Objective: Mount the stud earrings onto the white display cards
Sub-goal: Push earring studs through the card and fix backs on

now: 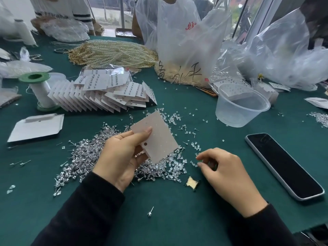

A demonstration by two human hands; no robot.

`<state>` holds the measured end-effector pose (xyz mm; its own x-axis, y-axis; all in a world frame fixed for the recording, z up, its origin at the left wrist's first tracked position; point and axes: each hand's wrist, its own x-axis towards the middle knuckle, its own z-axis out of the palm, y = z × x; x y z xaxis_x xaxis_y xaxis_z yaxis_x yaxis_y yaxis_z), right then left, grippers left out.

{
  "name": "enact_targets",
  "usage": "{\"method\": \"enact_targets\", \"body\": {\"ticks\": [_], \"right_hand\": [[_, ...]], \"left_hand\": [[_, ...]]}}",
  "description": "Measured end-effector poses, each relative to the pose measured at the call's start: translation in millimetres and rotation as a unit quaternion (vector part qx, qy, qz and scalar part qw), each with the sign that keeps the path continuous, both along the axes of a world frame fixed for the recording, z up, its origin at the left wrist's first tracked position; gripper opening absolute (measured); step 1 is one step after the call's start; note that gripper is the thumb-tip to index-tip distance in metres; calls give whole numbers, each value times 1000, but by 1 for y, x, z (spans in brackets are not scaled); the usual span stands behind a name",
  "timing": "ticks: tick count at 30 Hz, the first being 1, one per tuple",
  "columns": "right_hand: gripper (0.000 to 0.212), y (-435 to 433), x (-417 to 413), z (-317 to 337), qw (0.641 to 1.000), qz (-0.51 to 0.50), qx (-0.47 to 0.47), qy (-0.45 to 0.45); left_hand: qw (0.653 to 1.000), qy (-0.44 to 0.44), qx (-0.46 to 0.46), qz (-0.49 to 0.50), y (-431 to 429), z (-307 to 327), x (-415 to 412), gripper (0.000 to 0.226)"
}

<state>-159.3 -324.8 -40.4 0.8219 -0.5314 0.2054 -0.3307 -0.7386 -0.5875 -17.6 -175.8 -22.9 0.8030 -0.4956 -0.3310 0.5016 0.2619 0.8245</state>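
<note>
Display card point(158, 137) in left hand point(120, 157), bag point(182, 50) part-filled

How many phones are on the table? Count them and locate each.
1. The phone lies screen up on the green table, right of the right hand. More may hide under the plastic bags.

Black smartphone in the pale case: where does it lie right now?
In the head view the black smartphone lies screen-up on the green tablecloth at the right side, right of the right hand and nearer the camera than the clear plastic tub.
</note>
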Motion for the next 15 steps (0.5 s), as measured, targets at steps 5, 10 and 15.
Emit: {"method": "enact_targets", "body": {"ticks": [5, 10, 15], "right_hand": [[8, 3, 2, -7, 1000, -7, -1, 12], [10, 11, 0, -15, 998, -30, -48, -19], [13, 8, 1, -11, 994, -69, 2, -82]], "left_hand": [[1000, 3, 9, 3, 0, -1, 0, 14], [1000, 4, 25, 5, -4, -3, -4, 1], [999, -1, 44, -17, -6, -5, -9, 3]]}}
